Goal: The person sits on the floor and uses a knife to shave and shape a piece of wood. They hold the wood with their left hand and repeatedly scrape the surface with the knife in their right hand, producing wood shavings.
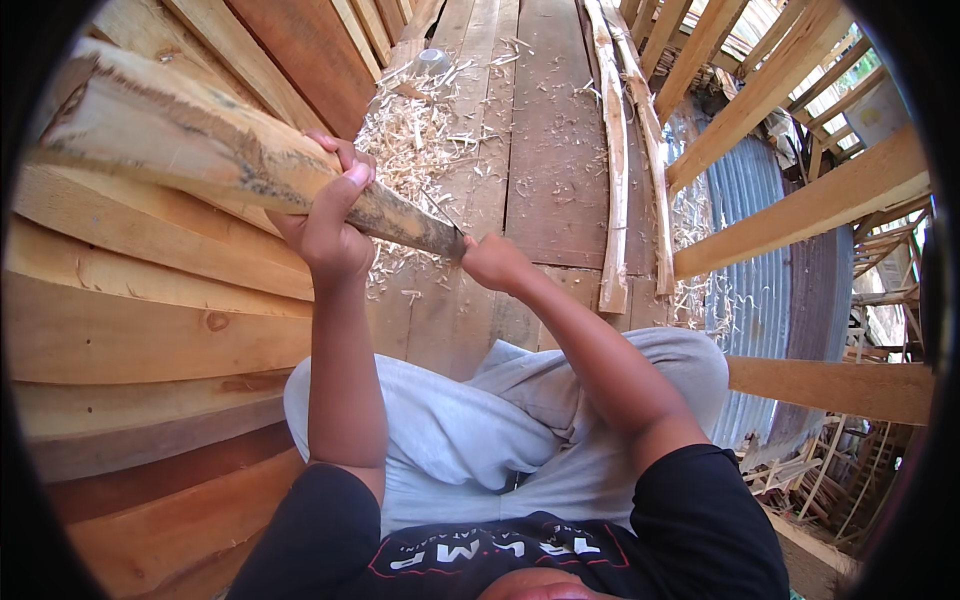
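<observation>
A long wooden pole (190, 140) slants from the upper left down to the middle. Its far part is pale and peeled, while dark, mottled bark covers the narrower near end. My left hand (328, 215) is closed around the pole partway along, thumb on top. At the narrow end my right hand (495, 264) is closed in a fist. From that fist a thin, dark knife blade (441, 211) reaches up and to the left, along the pole's side. The knife's handle is hidden in my fingers.
Curled wood shavings (405, 140) litter the plank floor (555, 180), with a small pale cup-like thing (432, 62) among them. Two long peeled poles (612, 200) lie to the right. Stacked boards (160, 320) line the left; slats (800, 215) and corrugated metal sheets (750, 240) stand right.
</observation>
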A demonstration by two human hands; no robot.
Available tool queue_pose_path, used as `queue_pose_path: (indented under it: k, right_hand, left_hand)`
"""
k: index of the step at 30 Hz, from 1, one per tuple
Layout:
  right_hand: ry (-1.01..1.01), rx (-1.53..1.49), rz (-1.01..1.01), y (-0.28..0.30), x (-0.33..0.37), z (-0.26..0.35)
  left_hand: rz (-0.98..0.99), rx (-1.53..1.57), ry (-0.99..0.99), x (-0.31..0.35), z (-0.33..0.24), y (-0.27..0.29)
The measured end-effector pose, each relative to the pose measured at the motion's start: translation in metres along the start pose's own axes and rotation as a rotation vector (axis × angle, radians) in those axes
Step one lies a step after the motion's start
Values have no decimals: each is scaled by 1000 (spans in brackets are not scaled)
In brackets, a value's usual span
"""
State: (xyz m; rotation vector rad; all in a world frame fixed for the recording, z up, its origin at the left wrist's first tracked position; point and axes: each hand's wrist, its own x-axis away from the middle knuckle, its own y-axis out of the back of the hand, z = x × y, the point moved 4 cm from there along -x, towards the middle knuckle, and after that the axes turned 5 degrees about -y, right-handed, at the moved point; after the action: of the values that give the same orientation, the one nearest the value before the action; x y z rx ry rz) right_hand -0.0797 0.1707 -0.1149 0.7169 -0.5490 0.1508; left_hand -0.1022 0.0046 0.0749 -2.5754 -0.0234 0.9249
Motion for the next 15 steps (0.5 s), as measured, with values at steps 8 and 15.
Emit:
queue_pose_path:
  k: [8,15]
  right_hand:
    - [-14,53,61,8,24,6]
    - [13,90,75,6,7,1]
  left_hand:
    - [44,22,15,8,-2,-7]
    - [35,68,11,12,-3,-11]
